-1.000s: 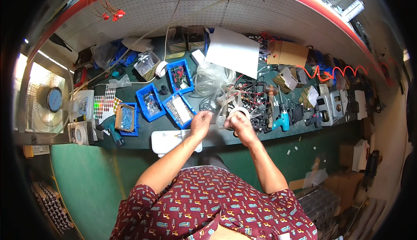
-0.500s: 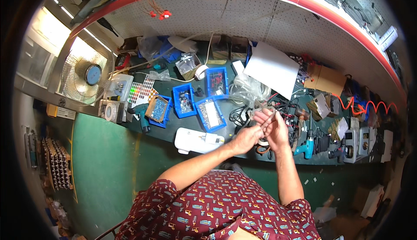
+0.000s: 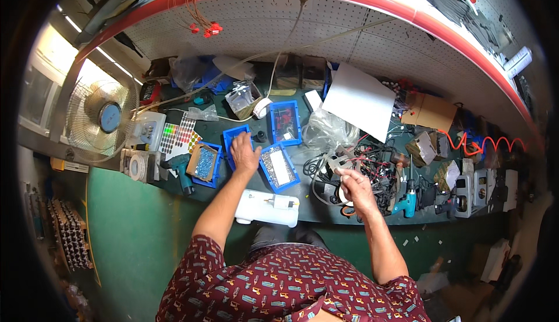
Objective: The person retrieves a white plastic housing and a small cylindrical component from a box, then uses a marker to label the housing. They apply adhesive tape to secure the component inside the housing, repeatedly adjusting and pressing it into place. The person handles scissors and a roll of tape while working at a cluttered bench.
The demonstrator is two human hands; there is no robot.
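My left hand (image 3: 244, 154) reaches into a blue bin (image 3: 229, 131) of small parts, left of the middle of the bench. Its fingers look apart, and the tips are partly hidden among the parts. Over the bench to the right, my right hand (image 3: 358, 190) is closed in a pinch on a pale, translucent tube-like piece (image 3: 339, 161). A thin pale loop hangs beside that hand, above a tangle of black cables (image 3: 375, 167). Nearest to my left hand stands another blue bin (image 3: 296, 177) with small metal pieces and a white label.
At the front edge lies a white plastic housing (image 3: 253, 207). A third blue bin (image 3: 295, 106) stands farther back. On the left are a teal power drill (image 3: 183, 173) and a fan (image 3: 109, 117); another teal drill (image 3: 409, 201) is at right. A white sheet (image 3: 362, 101) leans behind the cables.
My hands were together on the pale piece; now my left hand has moved left into the blue bin. My right hand keeps the piece, slightly lower. The view has shifted a little.
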